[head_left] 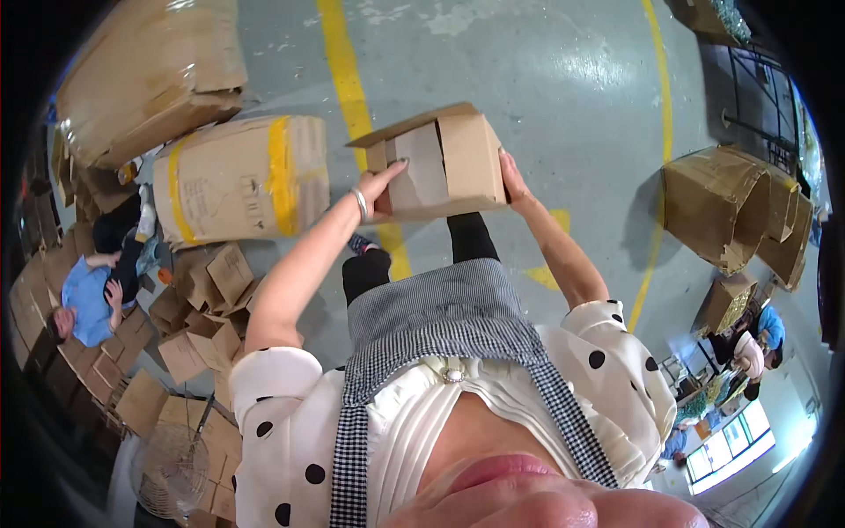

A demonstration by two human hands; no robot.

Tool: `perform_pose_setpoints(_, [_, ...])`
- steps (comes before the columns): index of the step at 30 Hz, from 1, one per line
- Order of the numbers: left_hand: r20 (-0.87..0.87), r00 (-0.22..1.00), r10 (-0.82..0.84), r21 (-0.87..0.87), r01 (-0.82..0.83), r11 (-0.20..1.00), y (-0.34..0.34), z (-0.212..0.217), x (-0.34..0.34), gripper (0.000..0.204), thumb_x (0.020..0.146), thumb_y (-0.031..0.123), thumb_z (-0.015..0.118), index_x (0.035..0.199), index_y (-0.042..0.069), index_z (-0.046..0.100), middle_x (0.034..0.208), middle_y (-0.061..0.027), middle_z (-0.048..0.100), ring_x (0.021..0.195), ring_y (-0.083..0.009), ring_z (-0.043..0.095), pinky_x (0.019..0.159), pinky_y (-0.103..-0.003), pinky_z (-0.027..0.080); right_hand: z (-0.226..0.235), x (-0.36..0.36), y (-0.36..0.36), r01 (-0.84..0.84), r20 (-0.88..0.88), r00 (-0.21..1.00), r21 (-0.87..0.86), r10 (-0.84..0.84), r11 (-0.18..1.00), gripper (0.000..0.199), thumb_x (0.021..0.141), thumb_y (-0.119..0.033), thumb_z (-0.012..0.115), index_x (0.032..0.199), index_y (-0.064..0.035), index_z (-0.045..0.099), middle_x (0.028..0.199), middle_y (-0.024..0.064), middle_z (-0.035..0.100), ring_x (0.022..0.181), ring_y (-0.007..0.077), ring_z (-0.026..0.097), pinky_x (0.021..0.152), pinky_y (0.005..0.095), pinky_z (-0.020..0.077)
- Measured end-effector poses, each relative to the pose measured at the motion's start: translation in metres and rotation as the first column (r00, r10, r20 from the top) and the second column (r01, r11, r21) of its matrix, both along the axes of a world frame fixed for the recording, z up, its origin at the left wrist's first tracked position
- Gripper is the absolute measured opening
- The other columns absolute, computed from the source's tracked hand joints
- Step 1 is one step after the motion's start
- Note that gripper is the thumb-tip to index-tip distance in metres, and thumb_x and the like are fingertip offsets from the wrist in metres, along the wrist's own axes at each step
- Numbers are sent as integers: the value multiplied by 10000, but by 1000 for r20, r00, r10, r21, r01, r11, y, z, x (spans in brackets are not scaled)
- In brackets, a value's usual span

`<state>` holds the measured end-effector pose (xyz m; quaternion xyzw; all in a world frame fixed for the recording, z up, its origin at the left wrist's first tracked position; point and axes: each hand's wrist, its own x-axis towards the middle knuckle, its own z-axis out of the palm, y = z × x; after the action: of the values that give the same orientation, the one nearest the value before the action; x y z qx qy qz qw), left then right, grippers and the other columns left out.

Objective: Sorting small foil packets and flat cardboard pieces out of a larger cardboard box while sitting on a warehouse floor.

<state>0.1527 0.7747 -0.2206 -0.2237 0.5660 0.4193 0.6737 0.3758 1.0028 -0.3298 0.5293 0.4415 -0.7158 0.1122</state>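
Observation:
Between my two hands I hold a small brown cardboard box (pixel 473 158) out in front of me, above the floor. One flap stands out at its far left edge, and a greyish panel (pixel 419 172) shows in its upper face. My left hand (pixel 380 190), with a bangle at the wrist, grips the left side, its thumb lying over the panel and its other fingers mostly hidden. Against the right side presses my right hand (pixel 513 180), its fingers partly hidden behind the box. Whether anything lies inside, I cannot tell.
To the left are a taped carton bundle (pixel 231 185), a large carton (pixel 150 75) and a pile of small open boxes (pixel 207 308). A seated person (pixel 88 295) is beyond. Open cartons (pixel 717 202) stand right. A wire fan (pixel 172 471) is lower left. Yellow lines (pixel 345 70) cross the floor.

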Motion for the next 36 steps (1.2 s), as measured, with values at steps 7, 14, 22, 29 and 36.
perform_pose_setpoints(7, [-124, 951, -284, -82, 276, 958, 123, -145, -61, 808, 727, 539, 722, 1224, -54, 492, 1138, -141, 606, 955, -223, 637, 779, -342, 536, -100, -20, 77, 189, 75, 980, -42, -185, 981, 618, 943, -552, 311, 1372, -109, 345, 1253, 69, 505, 1131, 183, 506, 955, 328, 410])
perform_pose_setpoints(14, [-339, 763, -551, -225, 503, 834, 131, -268, -130, 979, 715, 635, 664, 1389, 10, 327, 1382, -188, 386, 1207, -271, 472, 945, -411, 443, -148, -89, 91, 78, 46, 996, -171, -71, 982, 784, 870, -647, 394, 1392, -63, 347, 1306, 128, 494, 1183, 240, 492, 971, 365, 408])
perform_pose_setpoints(22, [-61, 557, -829, 62, 831, 553, 158, -401, -219, 746, 829, 572, 565, 1328, 30, 454, 1326, -124, 491, 1165, -240, 505, 974, -388, 419, -289, -120, 142, -39, 142, 985, -353, 95, 935, 747, 902, -662, 316, 1341, -74, 459, 1322, 83, 507, 1187, 191, 489, 977, 352, 405])
perform_pose_setpoints(29, [165, 929, -331, 204, 296, 933, 212, -409, -291, 682, 907, 593, 403, 1299, 37, 459, 1190, -119, 589, 1006, -235, 614, 848, -356, 507, -331, -175, 261, -334, 180, 918, -127, 353, 934, 806, 813, -729, 420, 1278, -79, 526, 1204, 122, 574, 1034, 205, 569, 854, 385, 476])
perform_pose_setpoints(36, [-188, 972, 143, -33, -152, 988, 139, -498, -230, 787, 847, 738, 306, 1291, 106, 459, 1186, -135, 560, 1061, -245, 577, 893, -435, 468, -395, -209, 295, -539, 48, 842, 142, 538, 830, 623, 876, -627, 434, 1101, -68, 594, 995, 63, 604, 881, 155, 568, 761, 336, 474])
